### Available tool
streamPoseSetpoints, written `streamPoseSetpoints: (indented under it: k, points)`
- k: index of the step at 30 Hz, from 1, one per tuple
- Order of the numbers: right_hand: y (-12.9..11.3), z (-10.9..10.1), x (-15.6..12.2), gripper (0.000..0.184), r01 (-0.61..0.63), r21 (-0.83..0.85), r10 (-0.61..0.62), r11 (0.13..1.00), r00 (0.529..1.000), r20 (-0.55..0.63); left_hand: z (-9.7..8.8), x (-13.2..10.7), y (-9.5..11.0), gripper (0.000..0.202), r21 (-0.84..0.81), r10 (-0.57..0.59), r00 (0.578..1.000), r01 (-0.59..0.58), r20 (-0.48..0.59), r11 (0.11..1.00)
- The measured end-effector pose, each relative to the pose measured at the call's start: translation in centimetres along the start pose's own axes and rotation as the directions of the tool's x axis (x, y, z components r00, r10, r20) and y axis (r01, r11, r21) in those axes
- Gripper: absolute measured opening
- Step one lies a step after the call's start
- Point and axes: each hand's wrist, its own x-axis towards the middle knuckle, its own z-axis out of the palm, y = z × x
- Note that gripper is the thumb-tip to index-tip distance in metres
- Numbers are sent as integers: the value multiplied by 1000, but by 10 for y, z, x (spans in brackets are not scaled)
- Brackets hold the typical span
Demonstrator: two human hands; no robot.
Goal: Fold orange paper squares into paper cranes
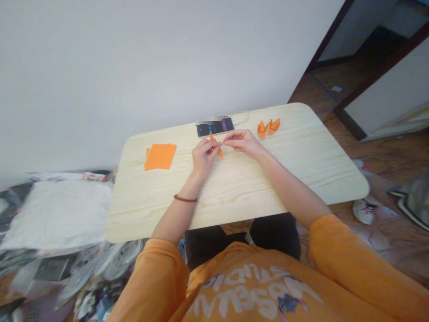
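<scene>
Over the middle of the table, both my hands pinch one small origami bird of orange paper. My left hand is closed on its body, and pointed wings stick out above and below those fingers. With thumb and fingertips, my right hand grips a thin tip of the same paper; the fingers partly cover it. Two finished-looking orange origami birds stand to the right of my right hand. Off to the left lies a stack of square orange paper, its sheets slightly askew.
A phone with a lit screen and white cable lies at the table's back edge, just beyond my hands. The pale wooden table meets a white wall. Bags and clutter fill the left side; a shoe is on the floor at right.
</scene>
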Motion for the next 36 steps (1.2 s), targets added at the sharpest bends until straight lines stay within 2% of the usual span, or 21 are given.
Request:
streamPoseSetpoints:
  k: [17, 22, 28, 31, 36]
  points:
    - [2, -4, 4, 33, 58, -98, -54, 994, 998, 35, 0, 2, 4, 12, -69, -41, 999, 42, 8, 997]
    - [1, -3, 2, 29, 97, -191, -96, 977, 995, 16, 1, 2, 4, 13, -63, -90, 995, 92, 32, 994]
    - [-6, -2, 1, 20, 217, -373, -223, 902, 974, 27, 2, 3, 2, 11, -67, -140, 989, 144, 56, 987]
    - [-7, -4, 2, 16, 251, -391, -251, 885, 967, 52, 1, 3, 1, 9, -76, -149, 986, 155, 76, 985]
    - [-7, -6, 1, 15, 212, -358, -216, 909, 976, 32, 1, 4, 2, 7, -94, -150, 987, 155, 63, 983]
